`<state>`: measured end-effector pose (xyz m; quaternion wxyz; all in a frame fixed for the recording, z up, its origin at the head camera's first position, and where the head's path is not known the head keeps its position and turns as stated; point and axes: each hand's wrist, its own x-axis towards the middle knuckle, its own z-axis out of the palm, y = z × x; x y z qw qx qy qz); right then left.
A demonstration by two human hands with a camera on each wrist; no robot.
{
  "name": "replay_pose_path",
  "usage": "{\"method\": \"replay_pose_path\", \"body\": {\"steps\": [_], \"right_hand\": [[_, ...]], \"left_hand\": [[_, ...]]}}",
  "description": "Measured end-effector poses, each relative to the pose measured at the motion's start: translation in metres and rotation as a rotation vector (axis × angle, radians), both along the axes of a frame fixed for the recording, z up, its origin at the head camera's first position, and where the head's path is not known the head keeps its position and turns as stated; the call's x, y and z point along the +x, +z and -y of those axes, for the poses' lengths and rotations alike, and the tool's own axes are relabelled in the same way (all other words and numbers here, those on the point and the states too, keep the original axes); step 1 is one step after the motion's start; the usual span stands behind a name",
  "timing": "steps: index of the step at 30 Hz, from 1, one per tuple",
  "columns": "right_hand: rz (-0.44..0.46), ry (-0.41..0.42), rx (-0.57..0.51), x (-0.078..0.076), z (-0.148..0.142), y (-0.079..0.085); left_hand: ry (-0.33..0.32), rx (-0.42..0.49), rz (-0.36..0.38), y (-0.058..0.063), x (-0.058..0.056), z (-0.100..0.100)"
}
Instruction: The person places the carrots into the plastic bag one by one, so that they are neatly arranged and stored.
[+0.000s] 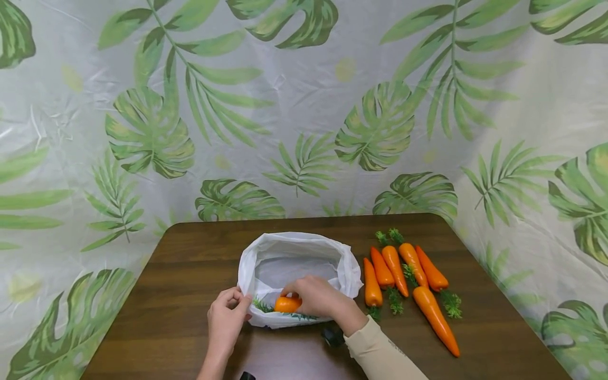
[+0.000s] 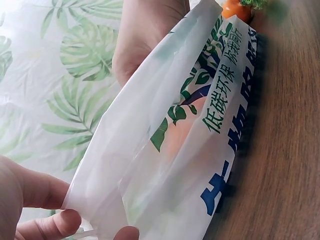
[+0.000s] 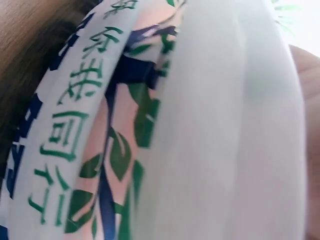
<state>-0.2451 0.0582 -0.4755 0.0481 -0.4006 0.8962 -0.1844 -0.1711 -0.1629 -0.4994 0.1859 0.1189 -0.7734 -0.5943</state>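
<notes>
A white plastic bag with green and blue print lies on the table, its mouth spread wide. At its near left corner my left hand pinches the rim between thumb and fingers; the left wrist view shows those fingers at the bag's edge. My right hand reaches over the near rim into the bag and grips an orange carrot with a green leafy top. In the right wrist view the bag's printed side hides most of that hand, and the carrot's colour shows faintly through the plastic.
Right of the bag, several orange carrots with green tops lie in a loose group on the dark wooden table. A leaf-patterned sheet hangs behind the table's far edge. Below the right wrist sits a small black object.
</notes>
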Motion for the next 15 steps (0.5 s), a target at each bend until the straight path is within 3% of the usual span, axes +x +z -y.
{"method": "replay_pose_path", "body": {"steps": [15], "right_hand": [[0.088, -0.022, 0.011, -0.0003, -0.0045, 0.0072]], "left_hand": [[0.001, -0.018, -0.002, -0.0009, -0.0006, 0.0007]]}}
